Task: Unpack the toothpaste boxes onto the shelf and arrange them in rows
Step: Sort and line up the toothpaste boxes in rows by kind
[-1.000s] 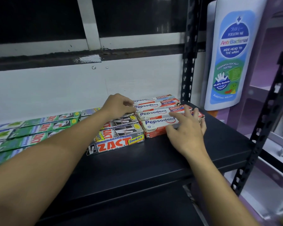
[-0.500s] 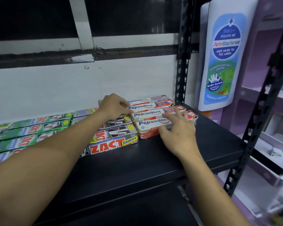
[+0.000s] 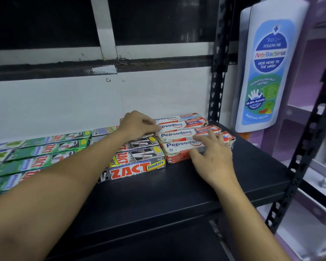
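White wall runs behind a black metal shelf (image 3: 205, 185) with perforated uprights. On its right end lie red-and-white Pepsodent toothpaste boxes (image 3: 177, 133), flat, in rows stacked at least two deep, their lids reading "Pepsodent" and "10X". Touching them on the left are silver Zact toothpaste boxes (image 3: 135, 167); the front one reads "ZACT" in red with a yellow "Smokers" tag. Further left, green Zact boxes (image 3: 45, 149) lie in rows running out of view.

The left hand (image 3: 137, 124) sits over the seam between the silver and Pepsodent stacks, fingers curled, tips pinching the left end of a back Pepsodent box. The right hand (image 3: 211, 155) rests on the front Pepsodent boxes, fingers spread across their tops, thumb against the front face.

Beside the right upright stands a bottle-shaped sign (image 3: 267, 68): "FOLLOW ME", "Anti-Bacterial", "KIDS HEAD TO TOE WASH", "DERMATOLOGICALLY TESTED", "BURSTING MELON".
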Demonstrator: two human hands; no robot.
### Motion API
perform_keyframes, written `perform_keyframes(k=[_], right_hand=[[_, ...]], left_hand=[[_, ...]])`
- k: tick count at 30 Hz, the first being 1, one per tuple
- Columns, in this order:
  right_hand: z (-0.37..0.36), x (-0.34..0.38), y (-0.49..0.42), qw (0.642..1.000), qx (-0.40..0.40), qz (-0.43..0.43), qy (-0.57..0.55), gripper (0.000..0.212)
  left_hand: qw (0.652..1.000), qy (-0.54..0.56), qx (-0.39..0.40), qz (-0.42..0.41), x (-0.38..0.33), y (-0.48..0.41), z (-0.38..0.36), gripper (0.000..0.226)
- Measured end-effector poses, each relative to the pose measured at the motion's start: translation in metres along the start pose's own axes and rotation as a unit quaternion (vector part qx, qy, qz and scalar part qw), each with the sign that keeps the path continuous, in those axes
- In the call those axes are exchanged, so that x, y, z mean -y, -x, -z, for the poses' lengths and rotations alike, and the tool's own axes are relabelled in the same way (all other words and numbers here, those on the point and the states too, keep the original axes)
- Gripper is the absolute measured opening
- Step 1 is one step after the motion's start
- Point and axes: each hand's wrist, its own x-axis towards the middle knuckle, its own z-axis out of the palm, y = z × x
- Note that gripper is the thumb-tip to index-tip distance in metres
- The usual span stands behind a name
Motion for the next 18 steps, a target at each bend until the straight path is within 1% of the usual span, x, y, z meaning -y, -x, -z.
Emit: perform_keyframes(k=[2,4,6,12,14,18], right_hand=[[-0.001,0.0,0.0,1.0,-0.007,-0.003,0.005,0.045],[-0.001,0.0,0.0,1.0,-0.011,-0.008,0.011,0.044],[-0.001,0.001,0.001,1.0,-0.01,-0.011,0.01,0.043],[-0.001,0.0,0.0,1.0,-0.012,-0.014,-0.003,0.039],[-0.002,0.0,-0.001,1.0,-0.014,-0.014,0.001,0.039],[-0.003,-0.001,-0.001,1.0,-0.009,-0.016,0.009,0.039]], left_hand=[[0.999,0.032,-0.017,-0.005,0.006,-0.005,0.004,0.024],[0.998,0.026,-0.053,-0.006,0.012,-0.011,0.007,0.015],[0.998,0.009,-0.069,0.004,0.017,-0.017,0.008,0.014],[0.997,-0.07,-0.024,0.024,0.017,-0.03,-0.002,0.031],[0.995,-0.089,-0.027,0.031,0.013,-0.032,-0.006,0.037],[0.994,-0.084,-0.046,0.059,0.01,-0.037,-0.009,0.044]])
